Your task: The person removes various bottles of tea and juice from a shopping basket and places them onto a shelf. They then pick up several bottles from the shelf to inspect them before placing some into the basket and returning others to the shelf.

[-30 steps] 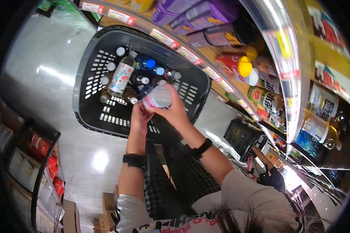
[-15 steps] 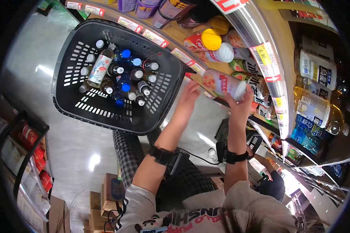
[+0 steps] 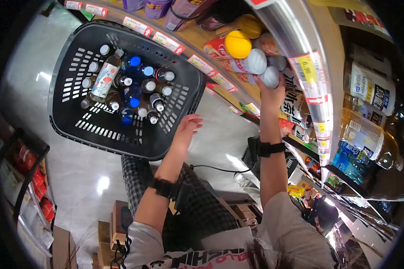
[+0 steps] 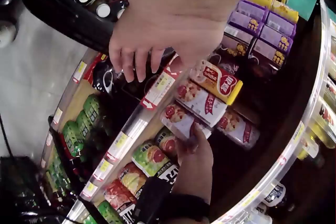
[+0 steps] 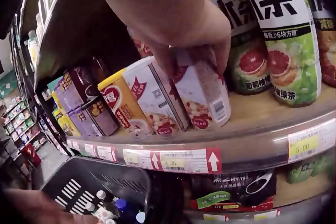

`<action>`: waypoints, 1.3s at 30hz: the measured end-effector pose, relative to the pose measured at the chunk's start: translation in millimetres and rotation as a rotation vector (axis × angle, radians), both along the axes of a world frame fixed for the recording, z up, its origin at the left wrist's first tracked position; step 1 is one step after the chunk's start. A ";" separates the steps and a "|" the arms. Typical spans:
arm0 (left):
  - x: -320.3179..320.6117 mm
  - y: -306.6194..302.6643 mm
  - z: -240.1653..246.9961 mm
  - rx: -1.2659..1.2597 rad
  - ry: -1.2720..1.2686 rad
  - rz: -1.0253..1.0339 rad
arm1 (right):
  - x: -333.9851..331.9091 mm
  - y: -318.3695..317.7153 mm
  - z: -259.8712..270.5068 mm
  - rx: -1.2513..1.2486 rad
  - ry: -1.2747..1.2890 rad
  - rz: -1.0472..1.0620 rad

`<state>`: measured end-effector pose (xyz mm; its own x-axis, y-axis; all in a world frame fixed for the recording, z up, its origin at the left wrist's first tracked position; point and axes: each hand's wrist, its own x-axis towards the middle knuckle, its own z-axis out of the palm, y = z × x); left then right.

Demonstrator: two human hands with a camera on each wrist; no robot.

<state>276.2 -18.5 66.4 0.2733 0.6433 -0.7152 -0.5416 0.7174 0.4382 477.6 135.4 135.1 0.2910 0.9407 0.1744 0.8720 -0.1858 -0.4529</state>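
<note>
My right hand [image 3: 274,96] grips a white-lidded can [image 5: 202,90] with a pink-and-white label, standing on the drinks shelf. Thumb and fingers reach round its upper part from above. Close to its left in the right wrist view is a matching white can [image 5: 155,95], then a yellow-lidded can [image 5: 126,103]. Nothing is in my left hand [image 3: 184,132], whose fingers are loosely spread near the right side of the black shopping basket [image 3: 83,130]. Several bottles stand in that basket, and one clear bottle with a pictured label [image 3: 105,80] leans among them.
Tall tea bottles [image 5: 291,40] stand right of the gripped can. Purple cups [image 5: 94,113] are farther left. A price-tag rail [image 5: 194,160] edges the shelf, and a higher shelf edge [image 3: 307,67] curves over it. Cardboard boxes [image 3: 105,237] lie on the floor behind.
Both hands held the can over the basket; my right hand has carried it right onto the shelf, beside the matching can. My left hand has let go and moved back toward the basket.
</note>
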 end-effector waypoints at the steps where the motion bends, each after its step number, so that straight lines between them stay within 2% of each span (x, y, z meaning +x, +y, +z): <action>1: -7.3 -0.7 -2.3 -0.035 0.010 0.021 | 6.6 -1.1 -9.0 0.069 0.020 0.015; 3: -26.1 -1.0 -5.9 -0.055 0.019 0.070 | 5.4 -2.5 -24.4 0.210 0.071 0.051; 4: -35.7 -0.6 -8.2 -0.068 0.023 0.097 | -4.6 -9.3 -25.4 0.212 0.519 0.064; 5: -44.4 1.7 -10.2 -0.078 0.025 0.127 | -15.0 -17.5 -24.3 0.212 0.585 0.066; 7: -64.0 1.7 -22.0 -0.111 0.014 0.177 | -31.8 -39.5 -26.8 0.232 0.682 -0.153; 9: -88.5 1.1 -31.5 -0.180 0.001 0.217 | -59.9 -66.3 -31.1 0.208 0.598 -0.252; 11: -114.3 -1.6 -45.3 -0.219 0.033 0.266 | -78.8 -94.7 -54.4 0.061 0.626 -0.256; 13: -139.8 3.6 -56.2 -0.294 0.075 0.329 | -133.3 -108.7 -75.4 -0.052 0.686 -0.209; 15: -167.5 -1.7 -76.9 -0.285 0.076 0.405 | -187.3 -114.3 -95.2 -0.218 0.901 -0.179; 17: -191.8 -3.1 -89.0 -0.313 0.120 0.442 | -243.3 -106.8 -104.6 -0.459 1.088 -0.304; 21: -242.2 13.1 -120.1 -0.348 0.199 0.492 | -319.3 -85.5 -181.0 -0.740 1.180 -0.227; 23: -259.7 22.0 -143.3 -0.379 0.218 0.524 | -354.1 -68.7 -222.9 -0.833 1.288 -0.270; 24: -268.0 26.6 -151.1 -0.338 0.234 0.487 | -371.0 -56.3 -243.3 -0.910 1.230 -0.291; 25: -274.0 28.7 -165.8 -0.382 0.268 0.507 | -390.4 -45.6 -255.2 -0.915 1.064 -0.344; 27: -284.6 34.2 -189.2 -0.529 0.240 0.617 | -412.9 -29.6 -262.5 -1.057 1.182 -0.351; 29: -296.3 47.5 -185.6 -0.510 0.130 0.751 | -432.5 -34.4 -302.2 -1.019 1.227 -0.335; 30: -302.6 48.2 -203.3 -0.540 0.098 0.789 | -440.8 -40.0 -324.3 -0.913 1.148 -0.273; 31: -307.4 46.7 -214.4 -0.482 0.107 0.758 | -452.1 -27.7 -290.2 -0.883 1.023 -0.325; 32: -310.6 41.7 -223.2 -0.429 0.118 0.729 | -456.0 -31.2 -318.4 -0.900 0.885 -0.462; 34: -313.2 32.9 -232.5 -0.398 0.126 0.701 | -466.2 -30.6 -309.2 -0.863 0.786 -0.584; 36: -319.2 31.7 -237.3 -0.426 0.125 0.691 | -463.7 -32.5 -279.8 -0.788 0.870 -0.572; 37: -324.6 41.0 -222.5 -0.437 0.125 0.684 | -461.1 -34.3 -278.6 -0.768 0.906 -0.570; 38: -327.6 45.8 -204.6 -0.549 0.185 0.537 | -456.5 -36.9 -290.0 -0.783 0.925 -0.570; 39: -324.2 44.7 -196.9 -0.546 0.159 0.563 | -455.3 -35.2 -289.5 -0.800 0.945 -0.568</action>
<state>-48.0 26.2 -130.5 -0.1202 0.2019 -0.9720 -0.8468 0.4901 0.2065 22.3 100.2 -154.4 0.3721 0.4013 -0.8370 0.0085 -0.9031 -0.4293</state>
